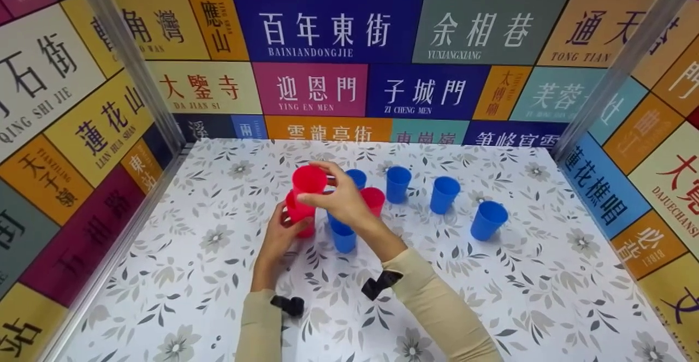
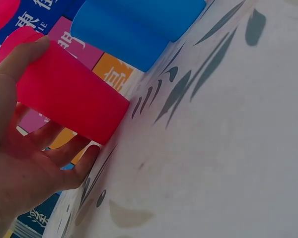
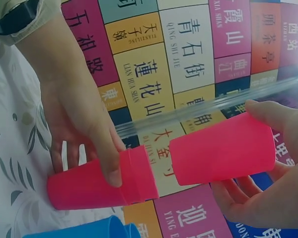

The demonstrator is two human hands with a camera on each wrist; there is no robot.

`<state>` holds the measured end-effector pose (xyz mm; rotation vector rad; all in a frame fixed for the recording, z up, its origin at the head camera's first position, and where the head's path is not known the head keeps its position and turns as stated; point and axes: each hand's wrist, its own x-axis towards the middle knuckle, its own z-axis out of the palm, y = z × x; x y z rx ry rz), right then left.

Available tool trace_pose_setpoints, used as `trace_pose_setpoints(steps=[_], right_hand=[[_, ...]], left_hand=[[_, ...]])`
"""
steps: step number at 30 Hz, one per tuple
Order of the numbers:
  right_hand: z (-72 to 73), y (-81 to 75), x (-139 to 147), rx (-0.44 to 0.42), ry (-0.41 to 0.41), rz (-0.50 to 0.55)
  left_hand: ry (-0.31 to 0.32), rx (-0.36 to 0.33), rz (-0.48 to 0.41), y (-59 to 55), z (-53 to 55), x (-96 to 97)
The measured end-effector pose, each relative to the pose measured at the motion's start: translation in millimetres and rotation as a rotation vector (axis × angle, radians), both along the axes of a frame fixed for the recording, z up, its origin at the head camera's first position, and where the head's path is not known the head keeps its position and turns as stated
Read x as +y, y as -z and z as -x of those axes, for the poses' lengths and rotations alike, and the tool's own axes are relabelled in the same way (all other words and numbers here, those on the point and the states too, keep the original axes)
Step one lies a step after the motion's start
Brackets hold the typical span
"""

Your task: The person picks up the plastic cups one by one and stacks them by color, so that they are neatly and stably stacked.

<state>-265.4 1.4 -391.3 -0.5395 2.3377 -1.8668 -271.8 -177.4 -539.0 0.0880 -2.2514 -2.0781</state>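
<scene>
My left hand (image 1: 274, 244) grips a pair of nested red cups (image 3: 84, 186), upright with their base at the tabletop; a second rim shows at the top of this stack in the right wrist view. Right above, my right hand (image 1: 345, 197) holds another red cup (image 1: 309, 181) upright between thumb and fingers. A gap separates its base from the stack's rim in the right wrist view. Beside the stack stand nested blue cups (image 1: 344, 239), partly behind my right hand. Another red cup (image 1: 374, 199) is partly hidden by my right wrist.
Behind the red cup is a blue cup (image 1: 356, 177), partly covered. Three blue cups, the nearer one (image 1: 398, 184), a middle one (image 1: 444, 195) and an outer one (image 1: 489, 220), stand spaced out to the right. A floral cloth (image 1: 180, 296) covers the table, with sign-printed walls (image 1: 327, 83) around it.
</scene>
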Motion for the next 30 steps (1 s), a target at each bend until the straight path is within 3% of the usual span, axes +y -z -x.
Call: trace_pose_setpoints(steps=[8, 21, 30], right_hand=[[6.0, -3.0, -17.9, 0.009, -0.015, 0.011], [27.9, 21.7, -22.1, -0.073, 0.03, 0.184], [35.0, 37.9, -24.4, -0.062, 0.022, 0.16]], left_hand=[[-0.001, 0.019, 0.011, -2.0, 0.0, -1.3], [0.013, 0.038, 0.013, 1.0, 0.2, -1.4], [0.012, 0.011, 0.004, -0.3, 0.6, -1.3]])
